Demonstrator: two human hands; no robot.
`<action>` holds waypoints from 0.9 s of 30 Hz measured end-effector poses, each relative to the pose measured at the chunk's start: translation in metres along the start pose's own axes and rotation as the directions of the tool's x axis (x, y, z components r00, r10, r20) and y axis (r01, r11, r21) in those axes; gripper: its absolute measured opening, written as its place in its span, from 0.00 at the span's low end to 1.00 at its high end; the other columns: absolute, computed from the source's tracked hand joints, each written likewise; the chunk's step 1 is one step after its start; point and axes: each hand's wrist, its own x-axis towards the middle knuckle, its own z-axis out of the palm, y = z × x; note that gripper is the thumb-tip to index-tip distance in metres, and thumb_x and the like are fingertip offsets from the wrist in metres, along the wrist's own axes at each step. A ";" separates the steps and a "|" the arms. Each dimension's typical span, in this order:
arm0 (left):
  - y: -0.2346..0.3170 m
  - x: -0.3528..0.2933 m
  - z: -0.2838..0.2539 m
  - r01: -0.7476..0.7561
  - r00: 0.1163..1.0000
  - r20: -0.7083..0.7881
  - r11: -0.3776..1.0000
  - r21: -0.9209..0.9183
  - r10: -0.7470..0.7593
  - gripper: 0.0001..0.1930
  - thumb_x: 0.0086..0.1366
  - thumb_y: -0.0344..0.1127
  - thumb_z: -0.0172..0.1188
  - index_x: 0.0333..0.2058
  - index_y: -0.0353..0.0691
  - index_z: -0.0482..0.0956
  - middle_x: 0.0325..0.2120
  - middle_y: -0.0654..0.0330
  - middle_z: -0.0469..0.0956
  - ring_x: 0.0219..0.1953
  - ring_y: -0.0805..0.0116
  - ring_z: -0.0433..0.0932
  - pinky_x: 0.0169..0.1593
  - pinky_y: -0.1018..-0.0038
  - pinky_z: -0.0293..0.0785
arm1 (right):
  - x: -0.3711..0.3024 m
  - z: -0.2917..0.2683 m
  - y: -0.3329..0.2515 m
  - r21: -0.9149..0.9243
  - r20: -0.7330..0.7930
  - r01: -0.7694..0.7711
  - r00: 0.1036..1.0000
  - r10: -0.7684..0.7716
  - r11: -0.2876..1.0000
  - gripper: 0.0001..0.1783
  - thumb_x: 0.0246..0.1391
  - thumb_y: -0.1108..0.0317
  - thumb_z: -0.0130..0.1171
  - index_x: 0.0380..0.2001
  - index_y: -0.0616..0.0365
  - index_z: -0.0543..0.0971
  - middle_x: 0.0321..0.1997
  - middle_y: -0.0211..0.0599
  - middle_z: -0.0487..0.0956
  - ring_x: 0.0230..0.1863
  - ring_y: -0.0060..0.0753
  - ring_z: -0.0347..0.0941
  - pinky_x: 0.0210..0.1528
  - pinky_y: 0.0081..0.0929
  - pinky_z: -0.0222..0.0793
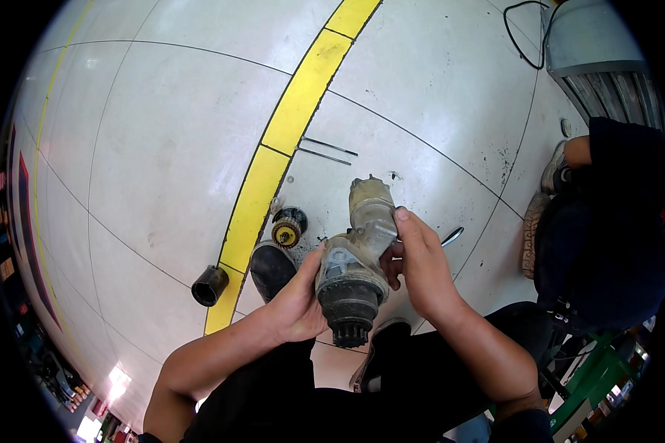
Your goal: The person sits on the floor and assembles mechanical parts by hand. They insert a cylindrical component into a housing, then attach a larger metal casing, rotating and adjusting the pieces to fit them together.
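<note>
Holding the motor [357, 264] between them, the left hand [301, 301] and right hand [423, 262] are partly curled against opposite sides; its long axis runs between the palms, gear [350, 336] nearer the left hand.

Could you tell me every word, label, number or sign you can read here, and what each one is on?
No text can be read here.
Geared metal part in the left hand and right hand: no readable lettering.
Yellow floor stripe: dark lines, no words.
Small items at lower left: too small and blurred to read.
Green frame at lower right: any marks too small to read.
</note>
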 end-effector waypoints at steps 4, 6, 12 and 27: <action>0.006 -0.001 0.020 -0.056 0.985 -0.141 0.957 0.284 0.099 0.43 0.80 0.69 0.44 0.73 0.33 0.63 0.63 0.47 0.78 0.63 0.56 0.81 0.66 0.61 0.80 | 0.005 -0.009 0.001 0.001 0.058 0.032 0.998 -0.032 0.999 0.30 0.80 0.42 0.44 0.49 0.62 0.77 0.32 0.34 0.78 0.26 0.24 0.73 0.25 0.25 0.67; 0.011 0.002 0.032 -0.148 0.949 -0.151 0.815 0.560 0.276 0.41 0.79 0.61 0.55 0.72 0.30 0.61 0.62 0.47 0.78 0.62 0.59 0.81 0.65 0.62 0.79 | 0.013 -0.018 0.000 0.010 0.097 0.055 0.994 -0.055 0.998 0.31 0.80 0.42 0.42 0.53 0.62 0.78 0.39 0.35 0.80 0.34 0.25 0.76 0.33 0.27 0.72; 0.010 0.011 0.032 0.030 0.741 -0.074 0.078 0.997 0.668 0.48 0.61 0.51 0.82 0.66 0.24 0.64 0.55 0.43 0.79 0.57 0.54 0.82 0.62 0.61 0.78 | 0.032 -0.025 0.026 0.084 0.108 0.091 0.989 -0.100 0.992 0.34 0.82 0.40 0.40 0.64 0.62 0.75 0.55 0.36 0.82 0.55 0.28 0.77 0.59 0.32 0.70; 0.012 0.000 0.036 0.074 0.657 0.109 -0.207 0.975 0.746 0.46 0.51 0.41 0.87 0.63 0.32 0.70 0.54 0.46 0.78 0.58 0.53 0.80 0.61 0.60 0.78 | 0.031 -0.016 0.030 0.229 0.186 0.254 0.936 -0.299 0.940 0.33 0.58 0.69 0.72 0.66 0.60 0.72 0.62 0.43 0.81 0.64 0.35 0.77 0.69 0.38 0.72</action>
